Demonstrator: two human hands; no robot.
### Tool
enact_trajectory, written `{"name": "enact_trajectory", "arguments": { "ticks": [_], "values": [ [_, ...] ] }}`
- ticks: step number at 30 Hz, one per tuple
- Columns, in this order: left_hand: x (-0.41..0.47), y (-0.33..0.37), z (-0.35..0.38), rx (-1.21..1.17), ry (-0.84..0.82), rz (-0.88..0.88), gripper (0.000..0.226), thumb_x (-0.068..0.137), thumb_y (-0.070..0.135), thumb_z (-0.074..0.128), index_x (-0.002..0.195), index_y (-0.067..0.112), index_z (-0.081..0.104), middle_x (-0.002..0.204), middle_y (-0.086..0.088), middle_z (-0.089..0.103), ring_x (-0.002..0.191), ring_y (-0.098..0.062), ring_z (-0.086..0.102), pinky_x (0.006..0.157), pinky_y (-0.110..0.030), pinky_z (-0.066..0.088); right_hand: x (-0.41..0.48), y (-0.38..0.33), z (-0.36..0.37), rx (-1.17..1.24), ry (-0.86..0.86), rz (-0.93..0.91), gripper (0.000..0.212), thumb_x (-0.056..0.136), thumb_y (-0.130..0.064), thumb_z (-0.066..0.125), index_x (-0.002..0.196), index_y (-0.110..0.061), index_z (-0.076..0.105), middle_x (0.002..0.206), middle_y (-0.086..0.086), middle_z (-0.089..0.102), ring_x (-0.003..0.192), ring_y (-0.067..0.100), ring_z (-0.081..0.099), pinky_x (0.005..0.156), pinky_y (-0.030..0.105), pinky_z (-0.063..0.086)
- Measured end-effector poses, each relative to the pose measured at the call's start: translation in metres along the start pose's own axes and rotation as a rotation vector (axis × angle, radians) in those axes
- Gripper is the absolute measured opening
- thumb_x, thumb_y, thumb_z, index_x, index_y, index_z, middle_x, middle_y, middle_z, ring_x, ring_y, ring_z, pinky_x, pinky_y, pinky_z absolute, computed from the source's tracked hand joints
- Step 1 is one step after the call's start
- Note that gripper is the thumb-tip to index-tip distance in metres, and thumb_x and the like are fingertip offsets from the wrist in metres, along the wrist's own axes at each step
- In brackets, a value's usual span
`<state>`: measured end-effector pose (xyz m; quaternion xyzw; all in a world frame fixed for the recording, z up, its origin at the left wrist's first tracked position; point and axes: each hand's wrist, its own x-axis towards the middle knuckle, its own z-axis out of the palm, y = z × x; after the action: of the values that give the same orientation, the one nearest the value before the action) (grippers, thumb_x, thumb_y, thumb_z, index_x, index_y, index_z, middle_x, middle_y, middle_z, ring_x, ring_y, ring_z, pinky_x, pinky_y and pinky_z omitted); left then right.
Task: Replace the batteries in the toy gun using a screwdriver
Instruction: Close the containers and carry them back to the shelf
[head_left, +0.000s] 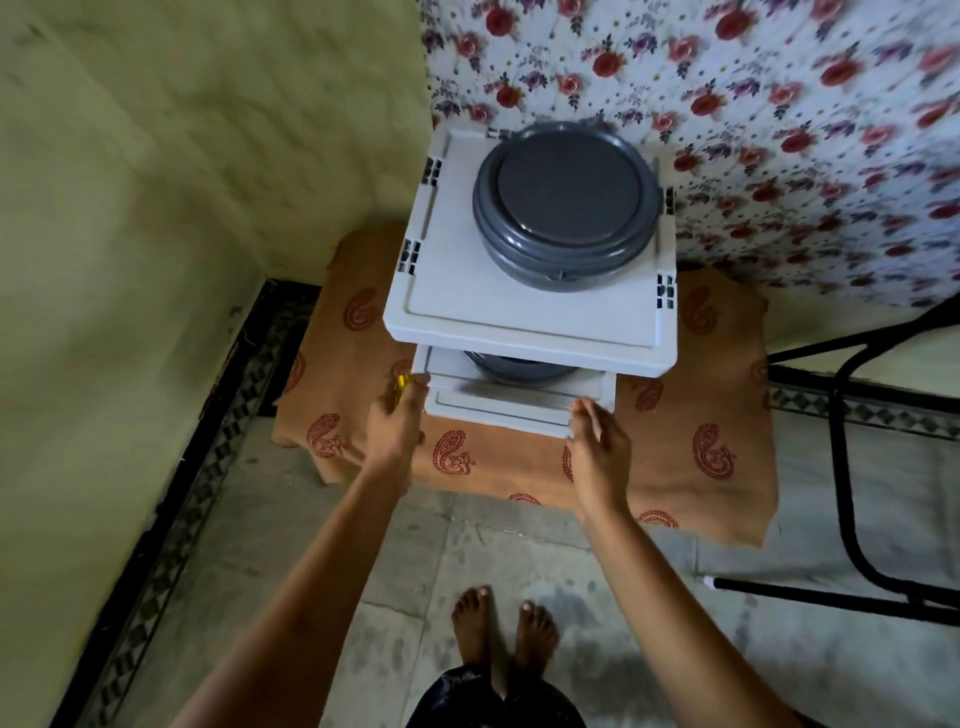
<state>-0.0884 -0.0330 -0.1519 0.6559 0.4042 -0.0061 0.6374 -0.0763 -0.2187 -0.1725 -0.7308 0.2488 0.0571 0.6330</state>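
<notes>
A white plastic drawer unit (467, 291) stands on an orange cloth. Its upper drawer (514, 408) sticks out a little at the front. My left hand (395, 426) is at the drawer's left front corner and grips a small yellow object (404, 383), probably a screwdriver handle, mostly hidden by my fingers. My right hand (597, 447) touches the drawer's right front corner with its fingers fairly straight. No toy gun or batteries are visible.
A grey round lidded container (566, 202) sits on top of the unit, another shows inside the drawer (511, 366). The orange paisley cloth (701, 415) covers a low stand. A black metal frame (852, 467) stands at right, a floral curtain (727, 78) behind. My bare feet (504, 629) are on the tiled floor.
</notes>
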Motion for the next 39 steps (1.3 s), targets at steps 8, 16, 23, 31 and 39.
{"name": "enact_trajectory", "arguments": {
  "ticks": [8, 16, 23, 31, 39],
  "values": [
    [-0.067, 0.066, -0.053, -0.034, 0.084, 0.232, 0.034, 0.094, 0.036, 0.049, 0.119, 0.015, 0.056, 0.111, -0.007, 0.062, 0.102, -0.023, 0.058, 0.091, -0.038, 0.046, -0.078, -0.081, -0.016, 0.010, -0.142, -0.203, 0.011, 0.089, -0.015, 0.059, 0.097, -0.014, 0.067, 0.097, 0.001, 0.070, 0.089, 0.007, 0.064, 0.077, 0.012, 0.048],
    [-0.065, 0.166, -0.043, 0.199, 0.207, 0.832, 0.015, 0.080, 0.010, 0.070, 0.090, 0.015, 0.059, 0.077, 0.001, 0.067, 0.070, -0.019, 0.064, 0.064, -0.033, 0.052, -0.040, -0.169, -0.015, -0.468, -0.057, -0.734, 0.038, 0.084, -0.028, 0.053, 0.113, -0.007, 0.065, 0.112, 0.009, 0.068, 0.104, 0.025, 0.065, 0.087, 0.030, 0.050],
    [-0.017, 0.153, -0.011, 0.394, 0.166, 0.820, 0.024, 0.069, -0.008, 0.069, 0.078, 0.008, 0.053, 0.082, -0.003, 0.050, 0.069, -0.028, 0.053, 0.064, -0.040, 0.049, -0.004, -0.174, -0.011, -1.170, -0.137, -0.931, 0.079, 0.082, -0.056, 0.017, 0.145, -0.010, 0.029, 0.153, 0.012, 0.027, 0.141, 0.028, 0.027, 0.112, 0.036, 0.013],
    [0.014, 0.139, 0.013, 0.715, 0.029, 0.817, 0.024, 0.073, -0.008, 0.058, 0.085, 0.012, 0.051, 0.087, -0.005, 0.046, 0.062, -0.020, 0.045, 0.056, -0.029, 0.034, 0.012, -0.149, -0.010, -1.265, -0.111, -0.865, 0.068, 0.084, -0.048, 0.034, 0.138, -0.008, 0.044, 0.142, 0.014, 0.045, 0.131, 0.028, 0.045, 0.110, 0.031, 0.021],
    [0.019, 0.143, 0.011, 1.032, 0.001, 0.792, 0.020, 0.087, 0.012, 0.054, 0.106, 0.005, 0.052, 0.098, -0.014, 0.056, 0.084, -0.033, 0.058, 0.057, -0.033, 0.037, 0.012, -0.140, -0.007, -1.184, -0.099, -0.859, 0.066, 0.087, -0.044, 0.036, 0.144, -0.011, 0.031, 0.151, 0.011, 0.033, 0.139, 0.020, 0.019, 0.113, 0.027, 0.008]
  ]
}}
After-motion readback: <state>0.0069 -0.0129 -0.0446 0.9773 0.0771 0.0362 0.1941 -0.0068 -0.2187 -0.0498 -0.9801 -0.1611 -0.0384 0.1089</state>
